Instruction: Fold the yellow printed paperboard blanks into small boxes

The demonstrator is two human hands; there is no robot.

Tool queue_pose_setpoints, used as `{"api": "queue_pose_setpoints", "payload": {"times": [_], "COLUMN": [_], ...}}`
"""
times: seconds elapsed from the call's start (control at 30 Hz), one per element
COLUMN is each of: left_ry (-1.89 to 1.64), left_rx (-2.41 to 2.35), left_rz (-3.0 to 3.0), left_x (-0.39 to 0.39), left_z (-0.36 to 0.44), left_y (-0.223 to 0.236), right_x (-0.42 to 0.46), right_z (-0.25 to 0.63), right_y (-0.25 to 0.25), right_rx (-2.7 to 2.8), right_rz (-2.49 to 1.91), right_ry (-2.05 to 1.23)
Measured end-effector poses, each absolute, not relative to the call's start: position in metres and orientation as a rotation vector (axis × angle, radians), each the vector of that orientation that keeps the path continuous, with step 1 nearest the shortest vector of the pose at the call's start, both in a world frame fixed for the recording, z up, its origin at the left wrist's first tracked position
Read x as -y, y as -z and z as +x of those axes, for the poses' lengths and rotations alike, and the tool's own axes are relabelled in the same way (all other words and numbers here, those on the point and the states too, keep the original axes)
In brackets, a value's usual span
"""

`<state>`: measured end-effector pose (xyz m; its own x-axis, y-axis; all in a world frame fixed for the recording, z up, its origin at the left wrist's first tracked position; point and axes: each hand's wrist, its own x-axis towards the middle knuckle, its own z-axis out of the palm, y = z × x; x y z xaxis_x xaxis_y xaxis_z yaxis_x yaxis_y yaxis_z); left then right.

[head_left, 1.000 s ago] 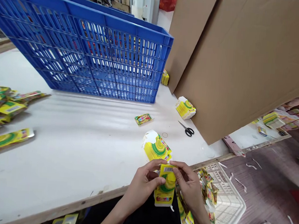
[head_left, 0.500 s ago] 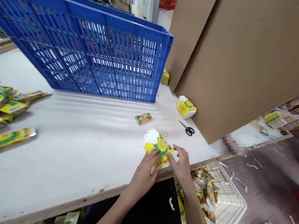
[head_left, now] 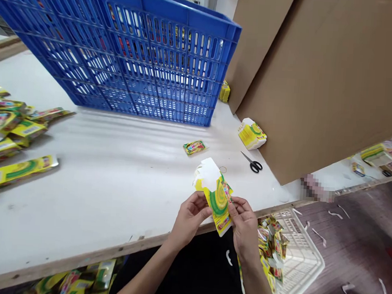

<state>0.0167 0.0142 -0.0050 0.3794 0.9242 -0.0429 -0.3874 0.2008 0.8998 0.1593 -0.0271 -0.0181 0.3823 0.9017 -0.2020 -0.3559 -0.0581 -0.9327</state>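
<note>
Both my hands hold a flat yellow and green printed carton [head_left: 219, 201] with white flaps, close above the table's front edge. My left hand [head_left: 190, 218] pinches its left side, thumb on top. On the right side, my right hand [head_left: 245, 224] grips the edge between thumb and fingers. More white flaps show fanned under its upper left end; how many cartons lie there I cannot tell. Just beyond is a rubber band [head_left: 223, 169]. A small filled carton [head_left: 195, 147] lies farther back, and black-handled scissors [head_left: 253, 162] rest to the right.
A blue crate [head_left: 148, 63] stands at the back of the white table [head_left: 108, 158]. Cardboard sheets [head_left: 322, 75] lean on the right, by a stack of flat cartons [head_left: 252, 134]. Filled boxes [head_left: 26, 128] pile up left. A white basket [head_left: 304, 257] of cartons sits below, right.
My hands have gone from lying on the stacked cartons to gripping a carton by both sides, its lower end lifted towards me. The view has shifted slightly.
</note>
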Motion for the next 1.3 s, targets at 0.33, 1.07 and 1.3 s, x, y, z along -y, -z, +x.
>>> {"api": "queue_pose_setpoints", "payload": {"times": [0.33, 1.07, 1.3], "left_ry": [-0.914, -0.737, -0.57], "left_rx": [-0.5, -0.711, -0.631], "left_rz": [0.936, 1.157, 1.089], "left_x": [-0.008, -0.005, -0.001], "left_z": [0.014, 0.004, 0.004], "left_y": [0.0, -0.023, -0.02], "right_x": [0.037, 0.046, 0.048], "right_z": [0.149, 0.175, 0.192], "right_y": [0.012, -0.006, -0.014], "right_rx": [0.724, 1.11, 1.273], "right_rz": [-1.177, -1.25, -1.371], "right_ry": [-1.254, -1.086, -1.001]}}
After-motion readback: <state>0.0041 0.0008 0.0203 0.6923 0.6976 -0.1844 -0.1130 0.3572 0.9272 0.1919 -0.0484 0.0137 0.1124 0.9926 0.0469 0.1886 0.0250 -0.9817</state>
